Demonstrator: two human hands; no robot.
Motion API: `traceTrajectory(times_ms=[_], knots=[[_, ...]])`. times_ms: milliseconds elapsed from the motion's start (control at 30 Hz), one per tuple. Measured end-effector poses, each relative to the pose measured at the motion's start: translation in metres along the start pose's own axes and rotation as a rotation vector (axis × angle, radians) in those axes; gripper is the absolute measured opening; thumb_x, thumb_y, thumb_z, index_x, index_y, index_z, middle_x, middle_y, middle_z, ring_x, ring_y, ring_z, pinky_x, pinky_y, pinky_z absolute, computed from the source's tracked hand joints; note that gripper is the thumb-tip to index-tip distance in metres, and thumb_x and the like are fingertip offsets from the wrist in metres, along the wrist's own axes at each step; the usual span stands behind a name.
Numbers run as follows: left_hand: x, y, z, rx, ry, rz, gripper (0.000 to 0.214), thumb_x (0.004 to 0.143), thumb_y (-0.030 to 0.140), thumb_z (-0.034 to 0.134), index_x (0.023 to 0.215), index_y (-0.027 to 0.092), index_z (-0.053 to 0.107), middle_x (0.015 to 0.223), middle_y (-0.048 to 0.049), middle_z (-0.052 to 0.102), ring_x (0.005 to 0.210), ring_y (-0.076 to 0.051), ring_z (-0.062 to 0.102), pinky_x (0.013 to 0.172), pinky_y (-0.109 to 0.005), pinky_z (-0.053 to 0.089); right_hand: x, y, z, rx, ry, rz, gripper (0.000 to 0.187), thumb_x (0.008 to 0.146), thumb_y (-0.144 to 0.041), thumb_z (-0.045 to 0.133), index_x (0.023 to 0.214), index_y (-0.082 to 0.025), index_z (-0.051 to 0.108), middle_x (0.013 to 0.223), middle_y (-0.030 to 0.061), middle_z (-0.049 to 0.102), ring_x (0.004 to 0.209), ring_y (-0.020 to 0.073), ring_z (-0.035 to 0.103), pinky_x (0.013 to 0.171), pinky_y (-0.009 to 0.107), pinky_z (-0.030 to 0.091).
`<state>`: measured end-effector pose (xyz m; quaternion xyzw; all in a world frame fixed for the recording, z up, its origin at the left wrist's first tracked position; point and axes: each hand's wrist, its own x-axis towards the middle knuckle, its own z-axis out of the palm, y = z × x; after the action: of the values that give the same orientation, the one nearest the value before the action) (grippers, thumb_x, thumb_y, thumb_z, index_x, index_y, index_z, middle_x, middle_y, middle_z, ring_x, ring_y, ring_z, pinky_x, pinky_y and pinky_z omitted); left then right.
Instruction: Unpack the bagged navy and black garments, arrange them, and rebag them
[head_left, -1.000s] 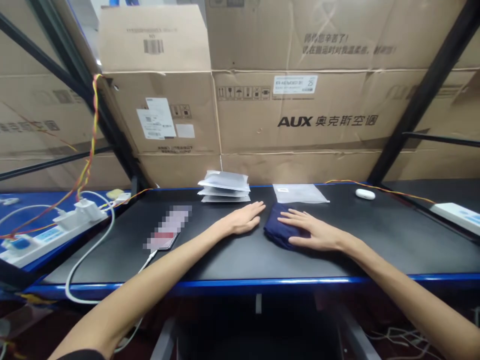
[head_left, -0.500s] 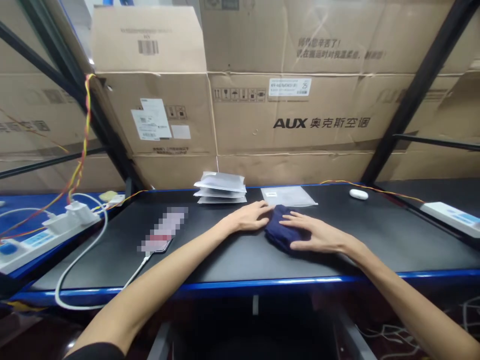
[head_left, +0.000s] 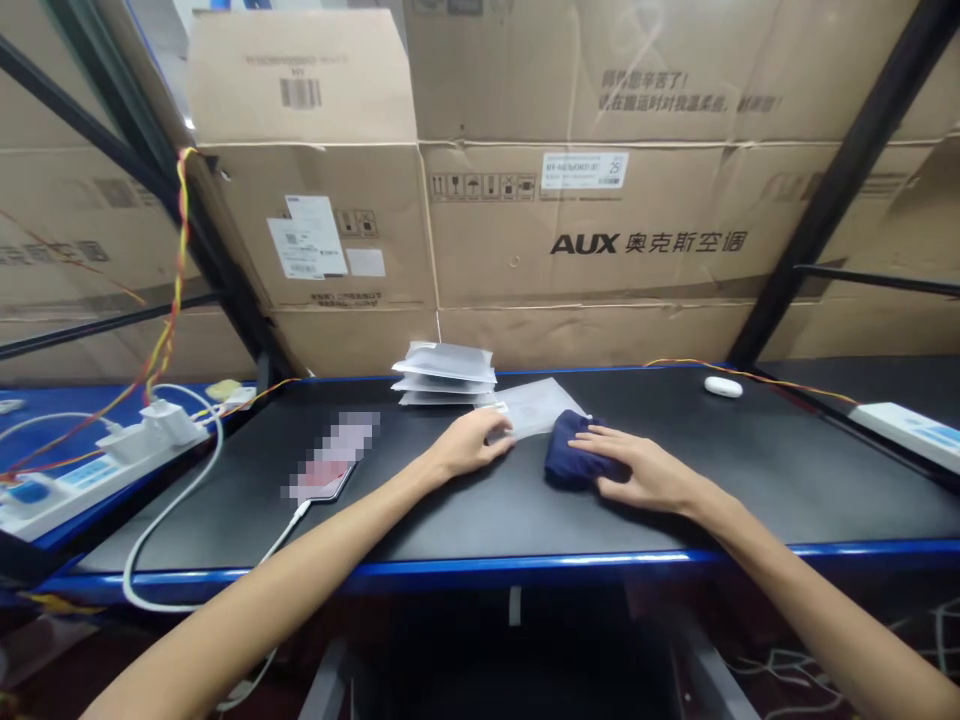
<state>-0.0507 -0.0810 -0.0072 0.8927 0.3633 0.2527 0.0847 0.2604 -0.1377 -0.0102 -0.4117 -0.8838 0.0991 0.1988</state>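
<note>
A folded dark blue cloth (head_left: 568,450) lies on the black table (head_left: 480,500). My right hand (head_left: 637,467) rests on top of it with fingers curled over it, pressing it down. My left hand (head_left: 472,442) pinches the near corner of a clear plastic bag (head_left: 534,405) that lies flat just behind and left of the cloth. The bag now sits at an angle, its left end drawn toward me.
A stack of clear bags (head_left: 446,372) lies at the back of the table. A phone (head_left: 326,470) on a white cable lies to the left, power strips (head_left: 97,455) beyond it. A white earbud case (head_left: 723,386) sits far right. Cardboard boxes (head_left: 585,210) wall the back.
My left hand moved from beside the cloth to the clear bag and pulled its corner left and nearer. My right hand bunched the cloth smaller beneath it.
</note>
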Motion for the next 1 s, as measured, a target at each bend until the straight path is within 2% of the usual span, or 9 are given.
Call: traceTrajectory(times_ms=[167, 267, 367, 467, 633, 800, 1000], knots=[[0.006, 0.000, 0.003, 0.027, 0.051, -0.071, 0.015, 0.086, 0.024, 0.057, 0.080, 0.020, 0.070, 0.087, -0.0023, 0.071, 0.080, -0.017, 0.065, 0.076, -0.027, 0.049, 0.003, 0.003, 0.006, 0.000, 0.068, -0.005, 0.050, 0.078, -0.026, 0.062, 0.128, -0.026, 0.066, 0.132, 0.0036, 0.065, 0.132, 0.0302, 0.052, 0.113, 0.049, 0.040], [0.003, 0.002, 0.003, 0.139, 0.109, -0.151, 0.011, 0.084, 0.023, 0.058, 0.082, 0.021, 0.069, 0.086, -0.0014, 0.073, 0.080, -0.018, 0.067, 0.073, -0.026, 0.049, 0.003, 0.003, 0.006, 0.017, 0.080, -0.014, 0.047, 0.079, -0.026, 0.061, 0.125, -0.025, 0.067, 0.128, 0.0048, 0.068, 0.128, 0.0302, 0.055, 0.110, 0.048, 0.043], [0.001, 0.005, 0.003, 0.242, 0.118, -0.188, 0.014, 0.084, 0.024, 0.057, 0.094, 0.023, 0.067, 0.090, -0.0023, 0.074, 0.081, -0.021, 0.069, 0.070, -0.027, 0.049, 0.004, 0.001, 0.006, 0.037, 0.089, -0.025, 0.044, 0.081, -0.026, 0.058, 0.124, -0.024, 0.067, 0.126, 0.0061, 0.069, 0.125, 0.0297, 0.058, 0.108, 0.047, 0.045], [0.000, 0.006, 0.004, 0.270, 0.096, -0.169, 0.023, 0.088, 0.022, 0.054, 0.107, 0.024, 0.066, 0.093, -0.0025, 0.075, 0.080, -0.021, 0.070, 0.070, -0.028, 0.050, 0.006, -0.001, 0.004, 0.061, 0.107, -0.037, 0.044, 0.081, -0.026, 0.058, 0.124, -0.026, 0.066, 0.126, 0.0043, 0.069, 0.124, 0.0293, 0.059, 0.109, 0.047, 0.044], [-0.001, 0.001, 0.007, 0.215, 0.051, -0.086, 0.027, 0.088, 0.017, 0.053, 0.104, 0.026, 0.073, 0.107, -0.0013, 0.075, 0.096, -0.021, 0.070, 0.083, -0.029, 0.052, 0.015, -0.013, 0.004, 0.077, 0.132, -0.107, 0.046, 0.080, -0.023, 0.058, 0.125, -0.026, 0.066, 0.129, 0.0039, 0.067, 0.128, 0.0292, 0.056, 0.111, 0.047, 0.042], [-0.003, 0.000, 0.007, 0.090, 0.050, -0.035, 0.034, 0.089, 0.018, 0.054, 0.117, 0.027, 0.070, 0.118, -0.0011, 0.072, 0.105, -0.021, 0.067, 0.093, -0.029, 0.051, 0.033, -0.030, 0.006, 0.104, 0.031, -0.203, 0.047, 0.078, -0.022, 0.062, 0.124, -0.028, 0.066, 0.134, 0.0067, 0.064, 0.129, 0.0299, 0.054, 0.111, 0.049, 0.040], [-0.004, 0.002, 0.004, -0.121, 0.043, 0.043, 0.038, 0.085, 0.011, 0.053, 0.114, 0.026, 0.072, 0.106, 0.0005, 0.074, 0.095, -0.018, 0.068, 0.087, -0.027, 0.052, 0.053, -0.029, 0.006, 0.170, -0.101, -0.264, 0.049, 0.076, -0.021, 0.063, 0.125, -0.026, 0.067, 0.128, 0.0054, 0.068, 0.132, 0.0293, 0.051, 0.111, 0.048, 0.040]])
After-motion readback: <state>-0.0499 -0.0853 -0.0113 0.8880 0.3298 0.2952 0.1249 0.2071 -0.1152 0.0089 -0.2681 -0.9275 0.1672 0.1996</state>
